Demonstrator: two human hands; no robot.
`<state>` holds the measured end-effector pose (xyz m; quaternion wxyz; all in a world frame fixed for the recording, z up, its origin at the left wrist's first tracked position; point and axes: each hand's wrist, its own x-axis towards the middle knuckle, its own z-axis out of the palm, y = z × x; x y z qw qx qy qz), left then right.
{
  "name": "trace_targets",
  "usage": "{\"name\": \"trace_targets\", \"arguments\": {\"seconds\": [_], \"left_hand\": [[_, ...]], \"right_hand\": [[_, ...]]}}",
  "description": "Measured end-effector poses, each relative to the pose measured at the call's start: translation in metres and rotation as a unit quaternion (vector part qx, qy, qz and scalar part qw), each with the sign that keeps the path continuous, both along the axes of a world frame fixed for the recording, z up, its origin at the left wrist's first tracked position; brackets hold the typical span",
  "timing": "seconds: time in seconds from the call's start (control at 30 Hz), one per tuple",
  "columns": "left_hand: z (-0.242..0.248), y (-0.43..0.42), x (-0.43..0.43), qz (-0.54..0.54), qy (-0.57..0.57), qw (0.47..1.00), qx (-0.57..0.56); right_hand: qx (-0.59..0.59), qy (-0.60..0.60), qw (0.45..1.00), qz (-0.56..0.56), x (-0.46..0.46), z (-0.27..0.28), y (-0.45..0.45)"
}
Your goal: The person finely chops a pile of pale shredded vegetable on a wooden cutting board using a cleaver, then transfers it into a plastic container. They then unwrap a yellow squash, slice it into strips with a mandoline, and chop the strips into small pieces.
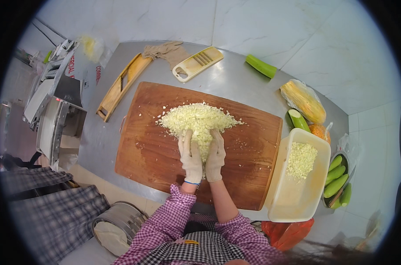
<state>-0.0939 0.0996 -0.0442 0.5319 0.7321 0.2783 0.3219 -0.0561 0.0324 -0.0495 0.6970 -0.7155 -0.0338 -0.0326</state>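
Observation:
A heap of finely chopped pale green vegetable (200, 114) lies on a large wooden cutting board (250, 159), with loose bits scattered around it. Both of my hands wear white knit gloves. My left hand (191, 160) presses against the near left side of the heap, its fingers pointing away from me. Opposite it, my right hand (216, 157) cups the right side. A narrow ridge of the chopped vegetable is held between the two palms. The undersides of both hands and part of the heap's near end are hidden.
Right of the board stands a cream plastic tub (299, 198) with chopped vegetable (302, 160). A grater (200, 63), wooden slicer (122, 86), cloth (167, 53) and cut green squash (261, 66) lie behind. Whole squashes (336, 185) fill a metal container. A metal drum (121, 225) stands lower left.

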Motion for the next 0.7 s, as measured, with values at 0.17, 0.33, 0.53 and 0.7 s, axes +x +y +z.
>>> {"name": "trace_targets", "arguments": {"seconds": [0.17, 0.33, 0.53, 0.7], "left_hand": [[0.023, -0.013, -0.003, 0.014, 0.017, 0.982, -0.187], [0.062, -0.038, -0.025, 0.031, -0.029, 0.985, -0.165], [0.126, -0.098, -0.026, -0.036, -0.056, 0.991, -0.113], [0.145, -0.193, 0.017, -0.176, -0.113, 0.971, -0.114]], "right_hand": [[0.139, 0.131, 0.981, -0.011, -0.014, 0.02, 0.004], [0.17, 0.141, 0.975, 0.013, -0.03, 0.068, -0.022], [0.207, 0.059, 0.977, -0.007, -0.028, 0.127, -0.089], [0.058, -0.086, 0.99, -0.099, -0.005, 0.157, -0.193]]}}
